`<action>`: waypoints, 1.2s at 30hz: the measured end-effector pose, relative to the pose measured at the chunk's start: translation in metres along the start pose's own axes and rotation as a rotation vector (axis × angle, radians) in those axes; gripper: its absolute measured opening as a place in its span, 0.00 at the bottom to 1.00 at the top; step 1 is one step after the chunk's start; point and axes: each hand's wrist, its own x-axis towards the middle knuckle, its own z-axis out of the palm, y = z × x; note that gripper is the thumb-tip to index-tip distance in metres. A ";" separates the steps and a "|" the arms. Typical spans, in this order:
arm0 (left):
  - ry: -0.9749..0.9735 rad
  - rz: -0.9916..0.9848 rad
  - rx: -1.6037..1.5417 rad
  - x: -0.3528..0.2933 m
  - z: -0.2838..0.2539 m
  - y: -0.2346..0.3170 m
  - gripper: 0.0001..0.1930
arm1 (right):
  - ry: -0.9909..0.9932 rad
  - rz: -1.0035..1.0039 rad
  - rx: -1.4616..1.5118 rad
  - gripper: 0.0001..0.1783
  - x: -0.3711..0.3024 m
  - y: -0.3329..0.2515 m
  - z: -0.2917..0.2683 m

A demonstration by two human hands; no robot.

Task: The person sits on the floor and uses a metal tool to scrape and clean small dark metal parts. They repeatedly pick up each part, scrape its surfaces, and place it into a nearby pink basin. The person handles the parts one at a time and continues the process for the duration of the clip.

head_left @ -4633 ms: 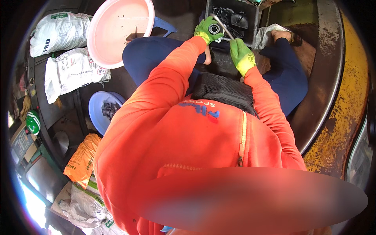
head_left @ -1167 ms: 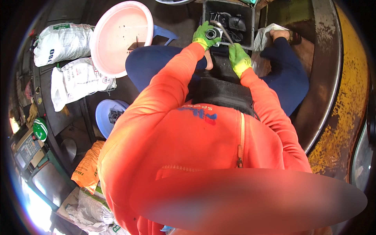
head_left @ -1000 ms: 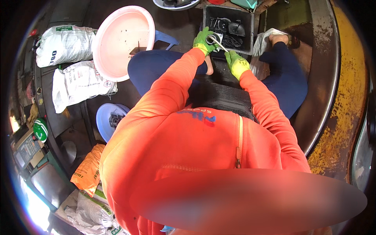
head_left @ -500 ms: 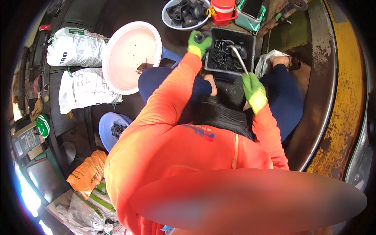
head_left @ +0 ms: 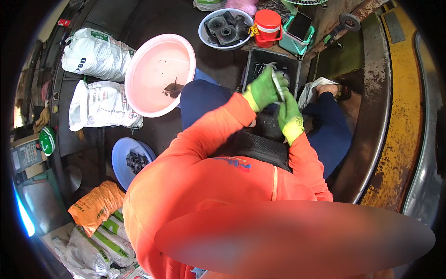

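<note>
Metal tool (head_left: 278,86) slants over the near side of the black crate (head_left: 274,55). Right hand (head_left: 290,113) clenched round its lower end. Left hand (head_left: 263,91) has crossed from left of crate to meet the tool; cannot tell whether its fingers grip. Dark round part, held there earlier, now unseen. Blue basin (head_left: 201,32) of black parts (head_left: 224,29) beyond crate, leftward; red jug (head_left: 267,35) just beyond crate.

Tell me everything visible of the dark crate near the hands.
The crate is rectangular, open-topped, dark grey and plastic-looking. Dark parts, some rod-like, lie inside. It stands just this side of a red lidded container. The left hand and right hand partly hide it; whether either touches it is unclear.
</note>
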 end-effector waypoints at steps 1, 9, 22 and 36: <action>0.298 0.141 0.152 -0.010 0.004 -0.020 0.08 | -0.245 0.167 -0.084 0.22 -0.004 -0.008 -0.005; 0.710 0.438 0.407 -0.050 0.004 0.024 0.10 | 0.443 -0.121 -0.361 0.20 -0.041 -0.098 -0.164; 0.465 0.188 0.361 -0.046 0.005 0.012 0.10 | 1.550 -0.164 -0.339 0.28 -0.140 -0.229 -0.313; 0.682 0.237 0.450 -0.040 -0.035 0.039 0.11 | 1.157 -0.057 0.052 0.20 -0.069 -0.172 -0.382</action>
